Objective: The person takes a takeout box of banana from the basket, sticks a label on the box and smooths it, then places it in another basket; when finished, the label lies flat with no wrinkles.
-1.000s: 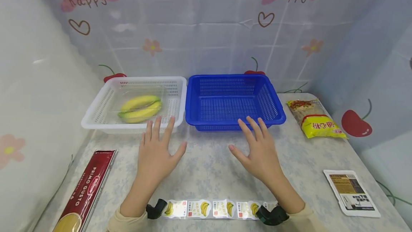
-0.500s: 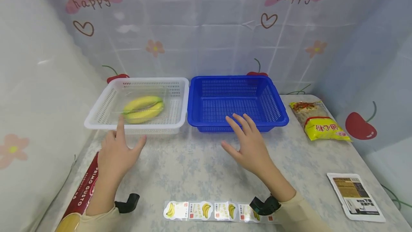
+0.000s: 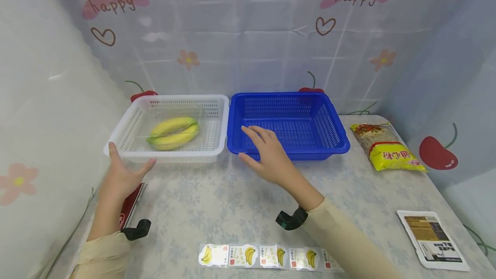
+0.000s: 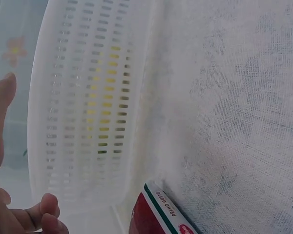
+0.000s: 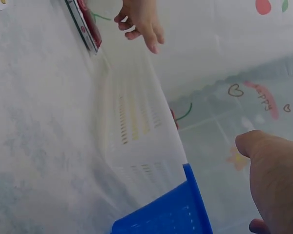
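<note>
Two yellow bananas lie in a clear plastic box inside the white basket. My left hand hovers at that basket's front left corner, thumb and forefinger spread, holding nothing. From the left wrist view, the fingers appear above the white basket wall and apart from it. Over the front left rim of the blue basket hangs my right hand, its fingers loosely extended and nothing in them; whether it touches the rim I cannot tell.
A red spaghetti packet lies partly hidden under the left forearm. Several banana stickers form a strip at the front. A yellow food bag and a white flat pack lie on the right. Curtains stand behind and beside the table.
My left hand has moved left, from the white basket's front middle to its left corner. The right hand has shifted left along the blue basket. Both baskets stay put.
</note>
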Demonstrator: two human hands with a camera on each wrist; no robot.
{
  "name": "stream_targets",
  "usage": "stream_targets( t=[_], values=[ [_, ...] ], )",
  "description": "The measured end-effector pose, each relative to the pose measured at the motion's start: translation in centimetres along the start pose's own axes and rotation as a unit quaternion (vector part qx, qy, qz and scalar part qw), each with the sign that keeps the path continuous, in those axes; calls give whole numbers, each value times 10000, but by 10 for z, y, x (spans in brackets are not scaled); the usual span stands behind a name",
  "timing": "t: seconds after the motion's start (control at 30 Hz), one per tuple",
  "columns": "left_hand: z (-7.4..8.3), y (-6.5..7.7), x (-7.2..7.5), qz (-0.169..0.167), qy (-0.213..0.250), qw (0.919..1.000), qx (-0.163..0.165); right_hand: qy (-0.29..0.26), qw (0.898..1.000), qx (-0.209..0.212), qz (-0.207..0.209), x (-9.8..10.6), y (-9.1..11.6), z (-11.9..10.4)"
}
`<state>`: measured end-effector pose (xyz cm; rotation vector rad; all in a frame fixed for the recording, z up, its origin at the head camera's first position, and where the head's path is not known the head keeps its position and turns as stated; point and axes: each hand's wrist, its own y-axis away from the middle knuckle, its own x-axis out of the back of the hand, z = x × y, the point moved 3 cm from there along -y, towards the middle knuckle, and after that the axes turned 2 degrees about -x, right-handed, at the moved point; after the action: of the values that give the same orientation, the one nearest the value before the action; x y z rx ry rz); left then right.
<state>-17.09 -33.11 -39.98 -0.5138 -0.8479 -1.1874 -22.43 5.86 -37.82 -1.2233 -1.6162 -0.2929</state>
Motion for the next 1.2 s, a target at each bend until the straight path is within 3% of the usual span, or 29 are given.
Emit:
stream_targets(
  t=[0.27,0.5,0.8,1.2],
  values=[
    [-11,-13,7,-533,98,9960,706,-624,9966,20,-543,-22,-50,-29],
    [-16,-19,9,-619,79,9939,909,-1337,9869,-100,-897,-42,-88,-56],
    [-21,-25,4,-667,615,9897,1108,-1879,9704,-1025,-1120,-77,-121,-67],
    [-25,-31,1,-581,643,9898,1131,-1968,9483,-2148,-1257,-108,-143,-68]
  ],
)
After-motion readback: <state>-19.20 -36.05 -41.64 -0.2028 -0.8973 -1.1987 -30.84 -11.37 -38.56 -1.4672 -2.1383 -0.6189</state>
